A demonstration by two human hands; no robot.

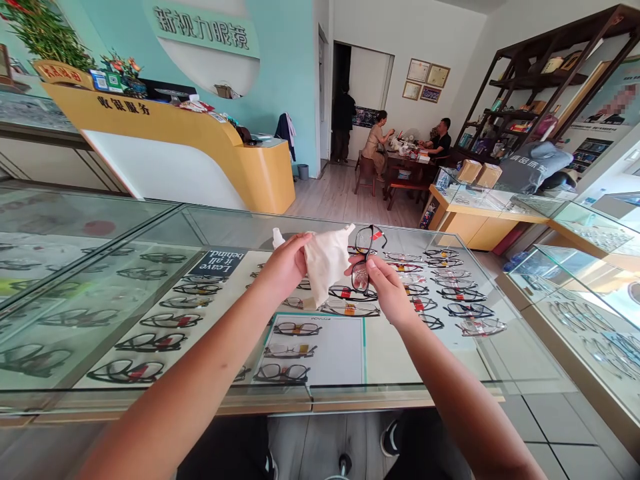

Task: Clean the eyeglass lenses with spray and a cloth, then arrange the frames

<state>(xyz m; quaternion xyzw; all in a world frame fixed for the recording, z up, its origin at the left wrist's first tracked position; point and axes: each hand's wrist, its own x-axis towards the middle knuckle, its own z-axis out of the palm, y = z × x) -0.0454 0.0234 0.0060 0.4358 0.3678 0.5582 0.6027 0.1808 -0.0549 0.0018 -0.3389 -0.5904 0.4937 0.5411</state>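
Observation:
Over the glass display case [425,387], my left hand [294,261] pinches a crumpled white cloth [327,261] that hangs down from the fingers. My right hand [387,288] grips a pair of dark-framed eyeglasses [367,259], turned on end, with one lens above the fingers and the other below. Droplets or specks show on the lower lens. A red tag is on the upper part of the eyeglasses. Cloth and eyeglasses are side by side; whether they touch I cannot tell. A small white nozzle-like tip [278,237] shows behind my left hand.
Rows of eyeglasses [467,311] lie inside the case under the glass, beside a dark printed card [214,264]. A yellow counter [270,177] stands at the back left. Two people sit at a wooden table [407,163] further back. More glass cases [590,293] line the right.

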